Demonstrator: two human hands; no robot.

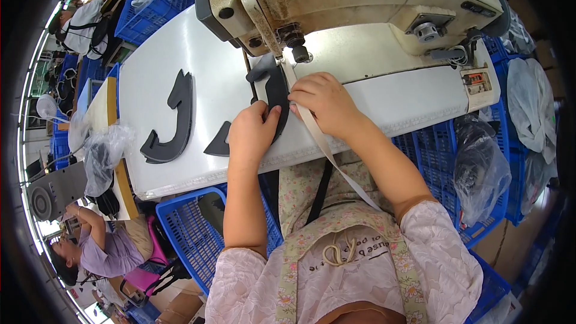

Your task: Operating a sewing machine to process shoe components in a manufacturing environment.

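Under the sewing machine's (354, 0) needle, a dark piece (277, 93) lay on the white counter (162, 72), with a beige tape (315, 135) running from it down toward the lap. The left hand (252, 132) pressed flat on the piece, fingers together; the right hand (324, 99) pinched the tape at its edge. Stitching looked barely begun — 2 more dark pieces (174, 123) waited beside, untouched. The needle and seam were hidden behind the hands and machine head, so progress was hard to judge.
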